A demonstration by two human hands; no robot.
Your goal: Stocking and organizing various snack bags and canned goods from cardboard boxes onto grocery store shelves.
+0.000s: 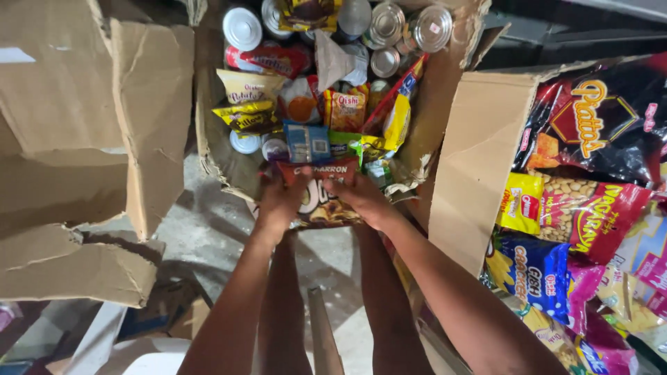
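Both hands are closed on one red-and-brown snack bag (321, 196), the left hand (281, 201) gripping its left edge and the right hand (361, 198) its right edge, holding it at the near rim of an open cardboard box (208, 146) that stands on the concrete floor (201, 236). Behind the bag, the box is crammed with small snack packets (250, 104) and silver-topped tins (385, 24). Just to the right stands a second carton (479, 153) packed with larger bright snack bags (590, 215), and torn cardboard flaps (90, 139) lie to the left.
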